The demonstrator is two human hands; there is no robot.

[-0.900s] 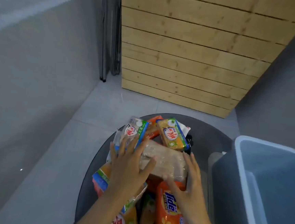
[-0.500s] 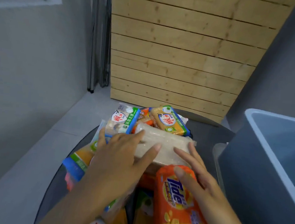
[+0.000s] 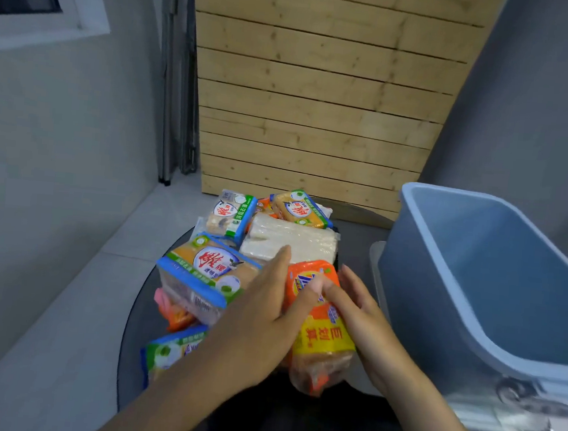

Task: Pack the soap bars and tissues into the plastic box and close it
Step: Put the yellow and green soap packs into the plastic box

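Note:
A pile of wrapped soap bars lies on a dark round table [image 3: 137, 326]. An orange soap pack [image 3: 323, 342] sits at the front of the pile, clasped between my left hand [image 3: 256, 319] on its left side and my right hand [image 3: 360, 311] on its right, thumbs meeting on top. Just behind it lies a pale tissue pack [image 3: 294, 240]. Blue-and-green soap packs [image 3: 209, 270] [image 3: 233, 212] lie left of it, a yellow one [image 3: 298, 209] sits at the back, and another [image 3: 167, 353] is by my left forearm. The blue plastic box [image 3: 496, 285] stands open and tilted at the right.
A clear lid [image 3: 498, 416] lies under the box's near edge. A wooden slatted panel [image 3: 320, 98] leans against the wall behind the table. Grey tiled floor [image 3: 62, 299] lies to the left, with a folded metal frame [image 3: 179, 103] in the corner.
Both hands have left the tissue pack and come back onto the orange soap pack, closing on its sides. The view has tilted, showing more of the blue box.

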